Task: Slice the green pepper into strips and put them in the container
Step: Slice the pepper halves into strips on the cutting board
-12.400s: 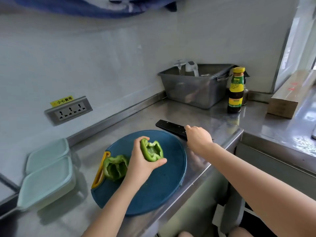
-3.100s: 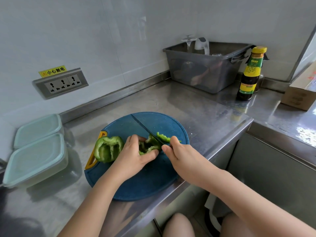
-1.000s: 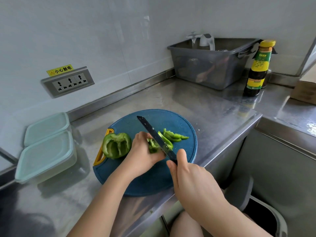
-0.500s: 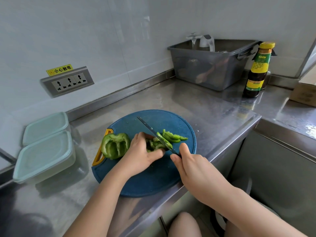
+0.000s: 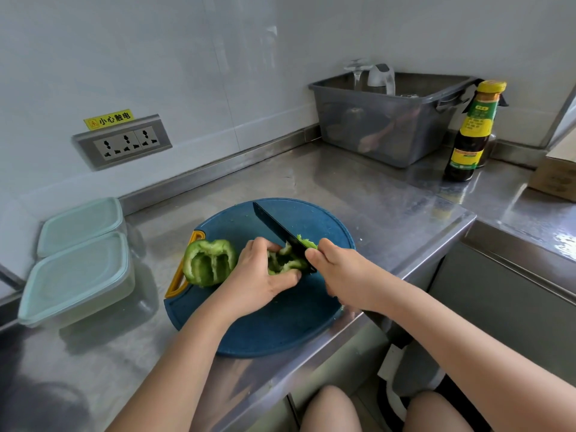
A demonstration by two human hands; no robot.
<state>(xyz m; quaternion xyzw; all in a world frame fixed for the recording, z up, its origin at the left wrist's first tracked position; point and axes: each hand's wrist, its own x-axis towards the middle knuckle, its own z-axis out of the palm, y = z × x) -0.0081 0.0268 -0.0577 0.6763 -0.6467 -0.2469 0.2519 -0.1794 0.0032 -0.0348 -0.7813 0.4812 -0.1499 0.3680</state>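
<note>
In the head view, a round blue board (image 5: 265,332) sits at the front edge of the counter (image 5: 358,194). The left hand (image 5: 258,275) curls over one pepper half (image 5: 282,263) near the middle of the board and holds it down. The right hand (image 5: 339,275) grips a black knife (image 5: 277,229). The blade is down in that half, right next to the left fingertips. A few strips (image 5: 307,243) peek out behind the blade, toward the board's right edge. The other half (image 5: 208,263) lies uncut by the board's left edge. Two containers (image 5: 78,275) wait at the left edge of the counter, and both look closed with lids.

The job looks early to me. Only a few strips are cut, most of the pepper is still whole, and nothing is in a container yet.

Twelve seconds back, the knife lay at the board's far edge and the left hand held the half up in the air. Half a second back, more of the strips showed. Now the right hand hides most of them.
</note>
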